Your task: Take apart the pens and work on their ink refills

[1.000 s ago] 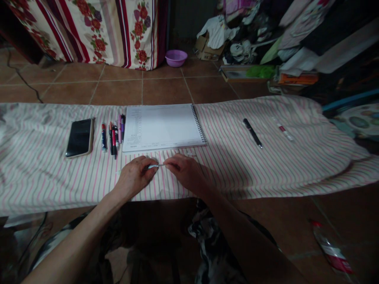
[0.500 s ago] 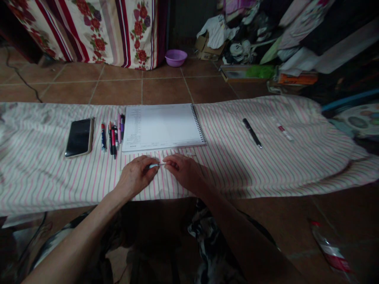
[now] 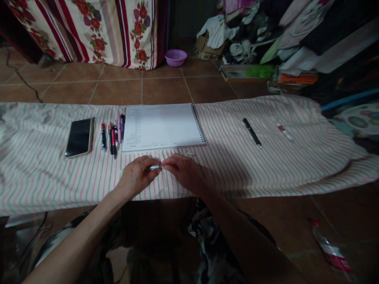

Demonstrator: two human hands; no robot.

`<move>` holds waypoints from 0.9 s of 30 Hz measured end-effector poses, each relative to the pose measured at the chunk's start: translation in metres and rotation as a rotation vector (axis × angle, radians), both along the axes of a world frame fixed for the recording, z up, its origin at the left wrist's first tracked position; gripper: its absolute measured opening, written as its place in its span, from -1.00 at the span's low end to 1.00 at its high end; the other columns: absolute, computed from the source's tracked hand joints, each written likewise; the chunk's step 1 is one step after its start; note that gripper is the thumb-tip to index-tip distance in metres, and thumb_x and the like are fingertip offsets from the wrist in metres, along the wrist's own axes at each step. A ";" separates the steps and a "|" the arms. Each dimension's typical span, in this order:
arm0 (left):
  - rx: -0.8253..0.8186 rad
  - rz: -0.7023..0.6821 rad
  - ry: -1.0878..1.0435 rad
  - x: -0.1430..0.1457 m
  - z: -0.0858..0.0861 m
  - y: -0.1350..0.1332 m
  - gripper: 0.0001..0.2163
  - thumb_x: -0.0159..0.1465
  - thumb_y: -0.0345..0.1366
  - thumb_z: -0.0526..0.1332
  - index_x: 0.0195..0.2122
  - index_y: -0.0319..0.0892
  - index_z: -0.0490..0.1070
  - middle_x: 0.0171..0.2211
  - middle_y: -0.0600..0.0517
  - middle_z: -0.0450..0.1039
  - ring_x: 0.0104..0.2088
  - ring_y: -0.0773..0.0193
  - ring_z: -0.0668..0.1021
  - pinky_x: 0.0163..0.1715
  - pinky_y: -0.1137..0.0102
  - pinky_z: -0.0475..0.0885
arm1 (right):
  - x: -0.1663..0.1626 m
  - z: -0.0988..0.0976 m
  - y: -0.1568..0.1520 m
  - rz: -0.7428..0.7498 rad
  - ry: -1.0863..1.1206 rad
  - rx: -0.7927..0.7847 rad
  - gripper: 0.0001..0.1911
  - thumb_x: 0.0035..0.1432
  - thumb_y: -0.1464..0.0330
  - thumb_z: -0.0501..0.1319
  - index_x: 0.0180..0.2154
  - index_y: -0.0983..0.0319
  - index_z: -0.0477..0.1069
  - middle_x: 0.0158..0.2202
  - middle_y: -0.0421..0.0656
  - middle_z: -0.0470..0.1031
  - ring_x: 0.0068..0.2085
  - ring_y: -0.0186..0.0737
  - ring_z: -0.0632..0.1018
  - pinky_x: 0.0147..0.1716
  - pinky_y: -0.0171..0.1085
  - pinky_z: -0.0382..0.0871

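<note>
My left hand [image 3: 136,176] and my right hand [image 3: 182,172] meet over the striped cloth [image 3: 266,165], just in front of an open spiral notebook [image 3: 162,126]. Both hands pinch a small pale pen [image 3: 154,167], the left around its body, the right at its end. Their fingers are curled and closed. To the left of the notebook lie a row of several pens [image 3: 113,134] and a black phone [image 3: 79,137]. A black pen [image 3: 252,132] and a white pen [image 3: 282,129] lie on the cloth to the right.
The cloth covers a low surface on a brown tiled floor [image 3: 166,86]. Behind stand a floral hanging cloth [image 3: 103,27], a purple bowl [image 3: 175,57] and a heap of clothes and boxes [image 3: 266,35]. A plastic bottle [image 3: 331,248] lies at the lower right.
My hands have drawn closer together around the small pen; the gap between the fingertips has closed. Nothing else on the cloth has moved.
</note>
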State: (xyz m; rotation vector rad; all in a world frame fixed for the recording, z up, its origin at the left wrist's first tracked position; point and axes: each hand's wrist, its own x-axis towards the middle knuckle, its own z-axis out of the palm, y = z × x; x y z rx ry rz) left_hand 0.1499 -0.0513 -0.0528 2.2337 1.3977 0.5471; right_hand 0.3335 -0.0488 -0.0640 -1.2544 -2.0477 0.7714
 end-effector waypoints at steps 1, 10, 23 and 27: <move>-0.004 -0.004 -0.008 0.000 0.000 0.000 -0.84 0.18 -0.27 0.12 -0.24 -0.10 0.42 -0.32 0.03 0.44 -0.28 0.25 0.47 -0.27 0.38 0.36 | 0.000 0.000 0.000 -0.010 0.003 -0.007 -0.90 0.07 0.46 0.17 -0.34 0.23 0.44 -0.35 -0.18 0.50 -0.28 -0.30 0.47 -0.27 -0.34 0.27; -0.011 -0.032 -0.014 -0.002 0.000 0.001 -0.86 0.20 -0.28 0.11 -0.26 -0.12 0.42 -0.32 0.03 0.45 -0.28 0.25 0.48 -0.27 0.39 0.35 | 0.000 0.004 -0.001 -0.025 -0.026 -0.003 -0.91 0.06 0.47 0.17 -0.34 0.24 0.42 -0.36 -0.18 0.49 -0.31 -0.30 0.47 -0.30 -0.35 0.27; -0.011 -0.050 -0.055 -0.001 -0.004 0.000 -0.86 0.20 -0.29 0.12 -0.25 -0.12 0.41 -0.32 0.04 0.45 -0.28 0.27 0.48 -0.26 0.38 0.35 | -0.001 0.003 -0.001 0.011 0.012 0.001 -0.90 0.06 0.49 0.17 -0.36 0.23 0.44 -0.37 -0.19 0.52 -0.31 -0.31 0.49 -0.29 -0.36 0.28; -0.030 -0.039 -0.063 -0.001 -0.003 0.001 -0.85 0.21 -0.28 0.11 -0.25 -0.12 0.41 -0.31 0.04 0.45 -0.27 0.26 0.48 -0.26 0.38 0.36 | 0.000 0.004 -0.001 -0.033 0.054 -0.036 -0.87 0.05 0.50 0.18 -0.32 0.25 0.45 -0.33 -0.15 0.54 -0.28 -0.30 0.51 -0.25 -0.35 0.31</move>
